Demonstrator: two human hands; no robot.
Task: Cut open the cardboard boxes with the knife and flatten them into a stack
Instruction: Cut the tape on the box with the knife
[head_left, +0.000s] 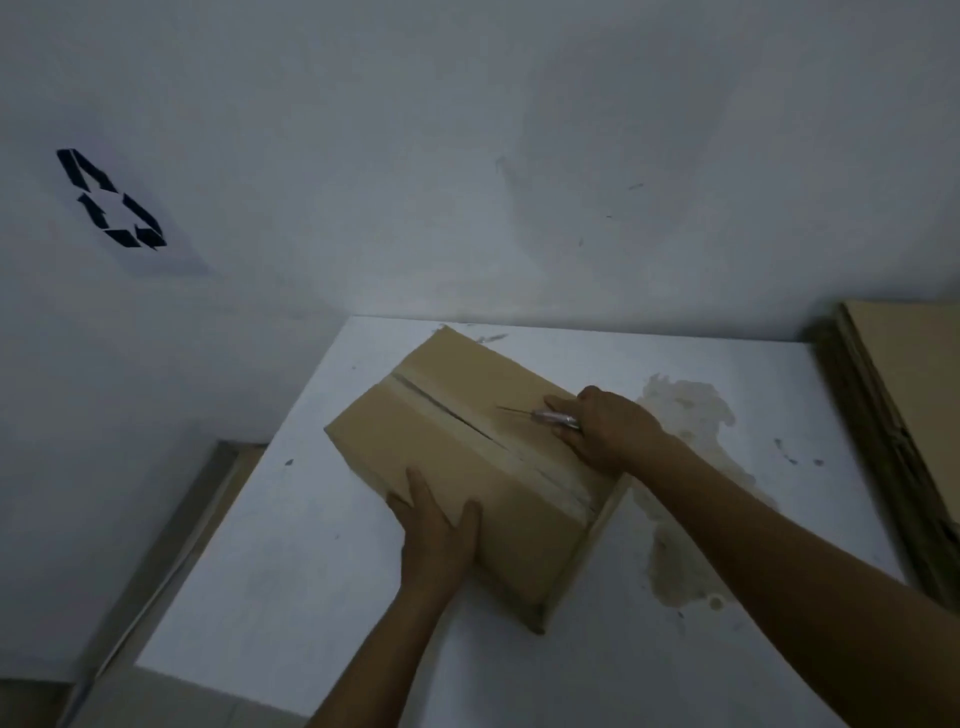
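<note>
A brown cardboard box (457, 441) lies turned at an angle on the white table (291, 551). Its taped top seam is slit along the far half, and the near half still shows pale tape. My right hand (605, 431) grips a small knife (540, 414) by its handle, with the thin blade lying flat on the box top and pointing left. My left hand (436, 525) presses on the near left edge of the box, thumb on top and fingers over the side.
A stack of flattened cardboard (893, 415) lies at the table's right edge. A yellowish stain (691, 415) marks the table right of the box. The white wall behind carries a black recycling symbol (111, 200). Floor and a ledge show at lower left.
</note>
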